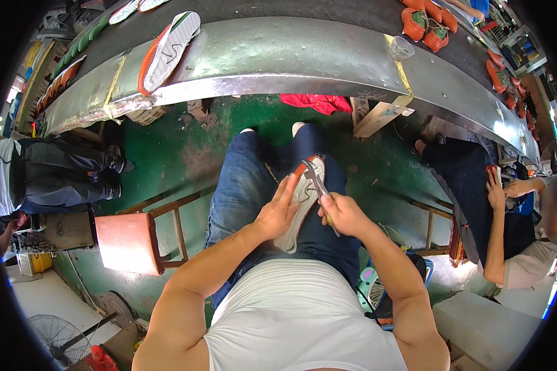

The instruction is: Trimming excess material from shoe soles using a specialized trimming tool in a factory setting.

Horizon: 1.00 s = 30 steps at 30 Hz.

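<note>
A shoe [297, 219] with an orange edge at its far end lies across my lap, its pale sole facing up and marked with a dark curved line. My left hand [279, 212] rests along the shoe's left side, fingers stretched out and close together, thumb hidden. My right hand [344, 214] is closed around metal pincers [315, 180]. Their curved silver head is over the shoe's far end, and a handle end sticks out below my fist. Whether the head touches the shoe, I cannot tell.
A metal-edged workbench [278, 52] spans the far side, bearing a pale-soled shoe [172, 52], orange shoes [436, 38] and a clear cup [401, 48]. A stool [129, 243] stands left. A seated co-worker [525, 247] is at right; another person's legs [68, 170] are left.
</note>
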Tool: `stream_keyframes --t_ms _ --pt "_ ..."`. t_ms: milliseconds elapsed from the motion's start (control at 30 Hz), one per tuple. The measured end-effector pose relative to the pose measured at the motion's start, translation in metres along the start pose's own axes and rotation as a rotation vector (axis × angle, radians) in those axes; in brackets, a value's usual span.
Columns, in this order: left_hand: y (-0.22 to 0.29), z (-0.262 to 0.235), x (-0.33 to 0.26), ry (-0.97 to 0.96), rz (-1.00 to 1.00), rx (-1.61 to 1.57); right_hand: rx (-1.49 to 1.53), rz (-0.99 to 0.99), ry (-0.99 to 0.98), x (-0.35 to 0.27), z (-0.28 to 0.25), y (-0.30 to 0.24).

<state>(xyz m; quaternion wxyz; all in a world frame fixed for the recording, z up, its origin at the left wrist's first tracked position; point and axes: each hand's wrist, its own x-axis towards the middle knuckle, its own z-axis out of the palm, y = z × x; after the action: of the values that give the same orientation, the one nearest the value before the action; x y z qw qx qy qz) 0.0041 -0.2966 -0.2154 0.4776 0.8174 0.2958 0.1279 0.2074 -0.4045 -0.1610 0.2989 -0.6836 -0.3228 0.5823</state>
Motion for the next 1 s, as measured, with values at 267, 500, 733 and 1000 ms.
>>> stream_keyframes --t_ms 267,500,733,1000 --pt "-0.013 -0.009 -0.006 -0.313 -0.296 -0.467 -0.712 -0.290 0.126 -0.017 0.020 0.013" --pt "-0.007 -0.020 -0.028 -0.406 -0.350 -0.496 -0.548 -0.489 0.102 -0.028 0.025 0.002" --pt "-0.002 -0.022 -0.030 -0.333 -0.364 -0.579 -0.714 -0.325 -0.034 -0.035 0.028 0.016" --pt "0.052 -0.076 -0.019 -0.110 -0.053 -1.215 0.026 -0.131 0.192 -0.054 0.018 0.063"
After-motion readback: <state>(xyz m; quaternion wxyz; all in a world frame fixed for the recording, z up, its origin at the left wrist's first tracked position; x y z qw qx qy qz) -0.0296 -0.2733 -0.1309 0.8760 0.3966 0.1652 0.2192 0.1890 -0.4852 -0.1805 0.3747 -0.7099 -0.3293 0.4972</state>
